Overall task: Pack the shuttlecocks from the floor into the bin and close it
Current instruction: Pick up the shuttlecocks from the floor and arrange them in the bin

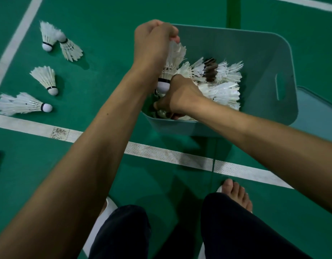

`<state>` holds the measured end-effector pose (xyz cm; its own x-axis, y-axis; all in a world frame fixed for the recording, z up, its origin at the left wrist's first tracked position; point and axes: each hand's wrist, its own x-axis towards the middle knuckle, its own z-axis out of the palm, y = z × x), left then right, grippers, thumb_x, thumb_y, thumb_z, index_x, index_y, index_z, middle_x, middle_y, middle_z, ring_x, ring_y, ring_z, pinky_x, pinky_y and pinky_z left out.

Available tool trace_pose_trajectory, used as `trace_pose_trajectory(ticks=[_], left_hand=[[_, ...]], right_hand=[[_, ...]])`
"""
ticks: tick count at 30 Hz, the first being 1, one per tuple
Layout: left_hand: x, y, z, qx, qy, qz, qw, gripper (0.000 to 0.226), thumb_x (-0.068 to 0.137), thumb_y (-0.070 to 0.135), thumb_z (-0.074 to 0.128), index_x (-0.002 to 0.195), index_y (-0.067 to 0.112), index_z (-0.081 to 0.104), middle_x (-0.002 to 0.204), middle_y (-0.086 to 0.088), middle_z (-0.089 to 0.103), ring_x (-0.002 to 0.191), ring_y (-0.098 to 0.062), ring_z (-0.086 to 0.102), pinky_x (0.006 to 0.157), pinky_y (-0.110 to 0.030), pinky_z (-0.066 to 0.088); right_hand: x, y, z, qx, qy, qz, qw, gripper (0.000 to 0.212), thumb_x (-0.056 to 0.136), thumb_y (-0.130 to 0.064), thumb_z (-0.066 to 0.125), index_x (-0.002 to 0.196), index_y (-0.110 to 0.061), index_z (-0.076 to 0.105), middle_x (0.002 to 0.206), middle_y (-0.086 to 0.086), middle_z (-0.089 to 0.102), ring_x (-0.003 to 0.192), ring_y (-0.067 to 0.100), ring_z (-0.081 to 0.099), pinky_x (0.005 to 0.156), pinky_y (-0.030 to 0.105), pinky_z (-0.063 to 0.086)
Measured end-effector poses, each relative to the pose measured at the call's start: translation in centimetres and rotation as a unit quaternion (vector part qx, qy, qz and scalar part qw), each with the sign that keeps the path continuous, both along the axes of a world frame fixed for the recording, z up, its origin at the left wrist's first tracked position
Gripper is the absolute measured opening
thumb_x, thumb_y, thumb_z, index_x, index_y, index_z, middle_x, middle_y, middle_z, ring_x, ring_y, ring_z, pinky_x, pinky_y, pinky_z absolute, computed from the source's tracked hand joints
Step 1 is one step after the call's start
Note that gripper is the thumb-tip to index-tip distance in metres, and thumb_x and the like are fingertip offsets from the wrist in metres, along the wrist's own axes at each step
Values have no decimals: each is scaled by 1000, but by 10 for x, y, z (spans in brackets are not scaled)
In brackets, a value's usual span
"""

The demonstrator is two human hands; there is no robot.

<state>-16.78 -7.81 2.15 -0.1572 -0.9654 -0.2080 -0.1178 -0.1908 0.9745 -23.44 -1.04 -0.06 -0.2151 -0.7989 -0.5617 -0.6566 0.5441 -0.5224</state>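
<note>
One shuttlecock (173, 59) pinched, left hand (155, 40), bin (255, 51) (teal)

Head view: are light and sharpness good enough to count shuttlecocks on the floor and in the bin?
Head view: dim, even light, no glare. Head view: the loose shuttlecocks on the floor are sharp, with soft shadows beside them. Head view: inside the bin the white feathers blend into one pale mass, so no count.

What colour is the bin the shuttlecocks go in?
The bin is pale blue-grey; head view shows it.
</note>
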Motion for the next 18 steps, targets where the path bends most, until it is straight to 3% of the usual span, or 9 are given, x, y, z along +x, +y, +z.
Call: trace_pose_trajectory(ticks=[3,7,10,13,15,18], left_hand=[[0,1,2,-1,4,6,1000,24,87,5,61,64,12,63,77,-9,67,76,-19,60,90,-52,55],[-4,4,0,1,11,9,1000,24,86,6,61,63,13,64,79,-12,66,77,-21,60,87,-53,56],[-5,7,-1,-13,12,1,1000,22,87,3,59,66,11,63,75,-10,67,72,-17,60,75,-37,56],[-1,8,2,-24,7,-8,1000,22,90,1,56,71,11,61,74,-5,66,70,-13,59,71,-29,53],[1,8,2,-19,8,-15,1000,21,90,1,54,73,11,61,76,-5,66,70,-13,59,76,-31,53],[2,9,0,-13,10,-24,1000,21,90,1,53,74,11,61,78,-5,67,73,-12,61,82,-34,55]], right_hand=[[2,-2,-4,6,57,13,998,50,71,-37,86,113,-20,64,100,-3,71,86,22,72,82,32,60],[5,-1,-8,-2,62,12,998,43,78,-26,77,120,-24,64,97,-2,62,95,24,66,72,28,47],[0,-1,-15,42,18,-19,999,35,79,-16,75,112,-15,64,87,1,63,76,24,66,58,26,48],[-13,5,-14,85,-26,-67,994,11,80,-9,78,85,-5,70,49,5,61,31,15,47,35,16,34],[-26,11,-11,102,-80,-97,987,14,88,-5,70,74,-4,67,45,5,59,27,12,43,34,14,33],[-41,16,-4,183,-180,-121,959,19,97,-11,59,78,-7,62,57,4,63,36,11,49,39,16,37]])
